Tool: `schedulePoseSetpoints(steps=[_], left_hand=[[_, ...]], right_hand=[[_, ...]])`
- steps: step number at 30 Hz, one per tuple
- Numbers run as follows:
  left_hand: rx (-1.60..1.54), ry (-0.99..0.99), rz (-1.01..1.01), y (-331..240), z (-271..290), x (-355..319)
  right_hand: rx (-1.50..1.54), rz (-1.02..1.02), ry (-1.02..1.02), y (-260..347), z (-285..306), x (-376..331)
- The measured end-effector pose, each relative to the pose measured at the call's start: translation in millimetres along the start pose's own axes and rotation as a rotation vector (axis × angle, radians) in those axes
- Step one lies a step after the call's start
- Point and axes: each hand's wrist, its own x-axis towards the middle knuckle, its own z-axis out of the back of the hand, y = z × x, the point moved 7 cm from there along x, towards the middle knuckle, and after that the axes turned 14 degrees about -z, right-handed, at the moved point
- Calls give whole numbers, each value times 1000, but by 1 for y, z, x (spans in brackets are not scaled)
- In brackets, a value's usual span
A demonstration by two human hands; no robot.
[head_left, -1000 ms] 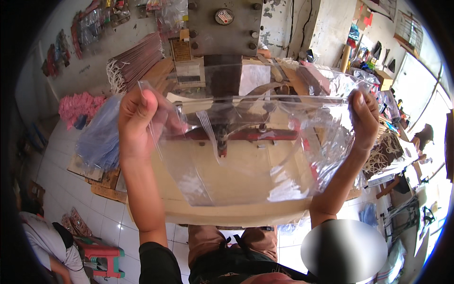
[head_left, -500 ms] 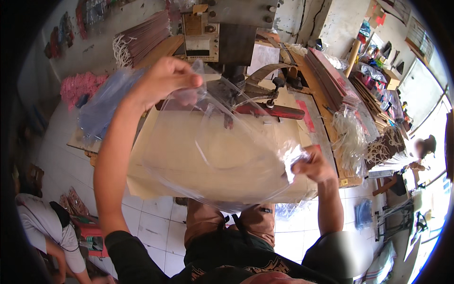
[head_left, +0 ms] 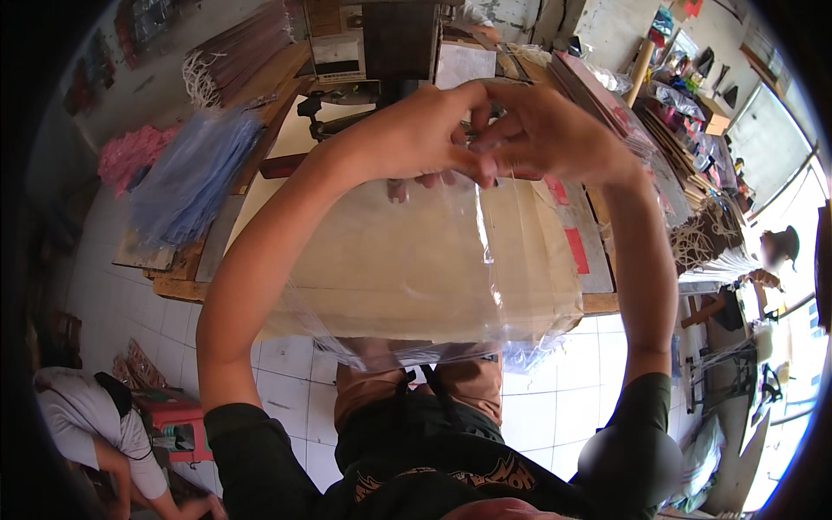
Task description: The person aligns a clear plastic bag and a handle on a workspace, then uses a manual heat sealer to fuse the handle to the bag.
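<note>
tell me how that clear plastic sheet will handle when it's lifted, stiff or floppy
Probably floppy: the clear plastic sheet hangs in folds and creases below the left hand and right hand, which pinch its top edge. Likely very light, since fingertips alone carry it. Its glossy film looks slippery.

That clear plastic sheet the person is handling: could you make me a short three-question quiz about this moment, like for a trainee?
1. True or false: both hands pinch the clear plastic sheet at its top.
2. What lies under the hanging sheet? A) wooden table B) sink C) grass
3. What colour is the bundle on the table's left end?

Key:
1. True: the left hand and right hand meet at the top edge.
2. A
3. Blue.
</note>
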Motion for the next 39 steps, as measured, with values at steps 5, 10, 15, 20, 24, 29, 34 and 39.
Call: schedulePoseSetpoints(steps=[5,10,15,20,24,29,34,39], left_hand=[[176,-129,-188,-7,8,5],[468,-265,-562,-19,7,-12],[594,-248,-562,-35,24,-37],[621,-464,-896,-76,2,-106],[13,-143,-573,-70,-80,-146],[-602,-313,52,17,-157,-170],[-1095,-807,51,80,-159,-187],[-1297,-918,-192,61,-131,-192]], right_hand=[[-210,-108,134,10,-2,13],[-151,-122,315,6,-16,23],[-121,-120,402,7,-23,33],[-201,-31,161,34,1,31],[-134,138,-51,56,18,25],[78,243,-172,100,22,-12],[323,365,-307,72,41,-32],[449,256,-605,-4,23,-66]])
